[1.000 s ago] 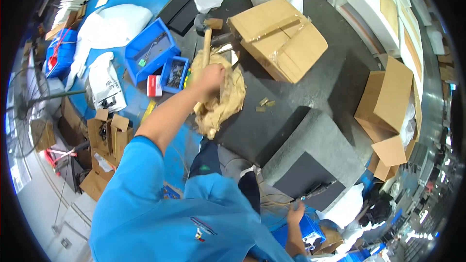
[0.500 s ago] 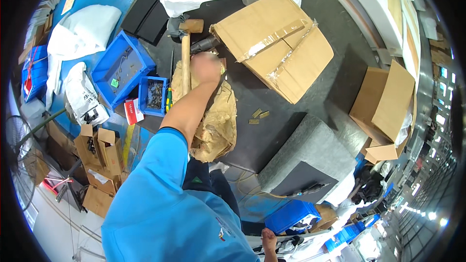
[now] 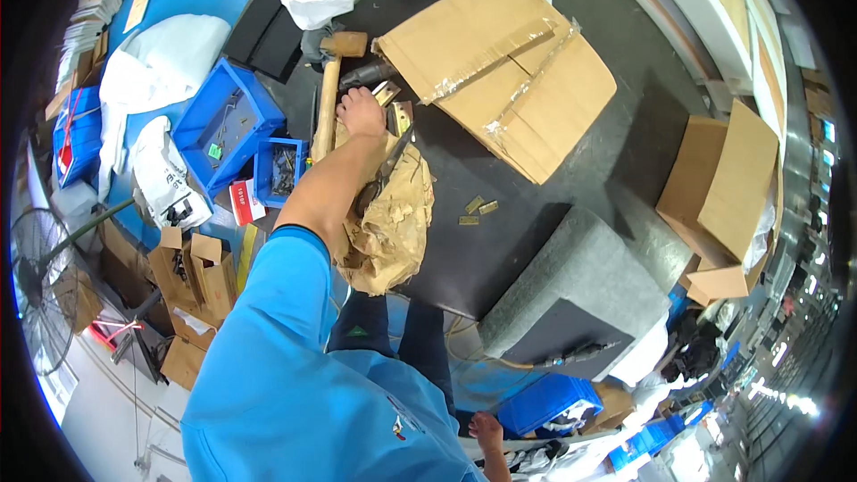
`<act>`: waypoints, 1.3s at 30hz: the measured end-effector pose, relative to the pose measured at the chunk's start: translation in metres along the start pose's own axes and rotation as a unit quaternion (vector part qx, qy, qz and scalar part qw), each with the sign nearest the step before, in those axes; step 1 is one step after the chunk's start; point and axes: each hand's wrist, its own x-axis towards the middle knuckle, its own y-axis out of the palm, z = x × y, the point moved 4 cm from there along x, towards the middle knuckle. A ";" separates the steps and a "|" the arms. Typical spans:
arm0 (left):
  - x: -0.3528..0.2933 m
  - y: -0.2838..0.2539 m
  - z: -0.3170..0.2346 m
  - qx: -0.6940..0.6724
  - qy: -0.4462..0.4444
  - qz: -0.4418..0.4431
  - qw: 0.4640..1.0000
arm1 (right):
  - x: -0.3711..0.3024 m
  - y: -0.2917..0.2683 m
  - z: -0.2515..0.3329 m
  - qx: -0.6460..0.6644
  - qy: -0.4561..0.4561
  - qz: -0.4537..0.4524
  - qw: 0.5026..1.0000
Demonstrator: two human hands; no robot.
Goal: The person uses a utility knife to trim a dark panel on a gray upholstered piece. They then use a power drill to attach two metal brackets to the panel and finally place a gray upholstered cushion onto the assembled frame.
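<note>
My left hand is on the dark table beside the wooden mallet, palm down with its fingers curled in. Small brass-coloured metal pieces lie right next to the fingers; what the hand grips beneath is hidden. Under my left forearm spreads crumpled brown paper, with a dark, pointed tool lying on it. Beyond my fingertips is a black cylindrical tool end, partly under the cardboard box's edge. My right hand hangs low beside my body, loosely closed, with nothing visible in it.
A taped cardboard box lies at the table's far side. Two blue bins stand left, the smaller with screws. Several small brass pieces lie mid-table. A grey padded block sits near right; an open carton is farther right.
My left hand has drawn back slightly towards me and to the left, so the brass-coloured pieces and the dark tool on the paper now show. My right hand has shifted slightly left.
</note>
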 end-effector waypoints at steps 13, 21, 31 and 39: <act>-0.009 -0.064 0.015 -0.274 0.183 -0.142 0.933 | 0.027 -0.018 0.138 -0.053 -0.175 -0.020 0.983; -0.038 -0.092 0.022 -0.301 0.032 0.026 0.953 | 0.006 0.077 0.247 -0.166 -0.312 0.059 0.934; 0.011 -0.033 -0.004 -0.156 -0.115 0.241 0.951 | -0.037 0.082 0.261 -0.204 -0.313 0.011 0.927; -0.055 -0.069 0.047 -0.456 -0.030 0.227 0.860 | -0.043 0.174 0.319 -0.163 -0.373 0.112 0.906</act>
